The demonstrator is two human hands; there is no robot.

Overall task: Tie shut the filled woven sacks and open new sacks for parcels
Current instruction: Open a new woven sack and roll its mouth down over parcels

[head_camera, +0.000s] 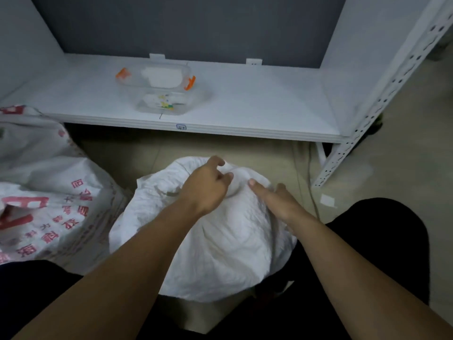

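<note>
Sack (220,241), white and woven, stands on the floor between your knees, just before the low white shelf (269,106). Your left hand (208,187) curls its fingers at the sack's top and seems to pinch a fold, though blur hides the grip. Your right hand (277,202) lies flat beside it, fingers straight, pressing the cloth.

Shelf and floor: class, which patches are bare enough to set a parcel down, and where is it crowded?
Free: the shelf right of the clear box up to the post; its left end; the floor right of the post. Crowded: printed sacks fill the left; the white sack, under the left hand and right hand, fills the middle.
</note>
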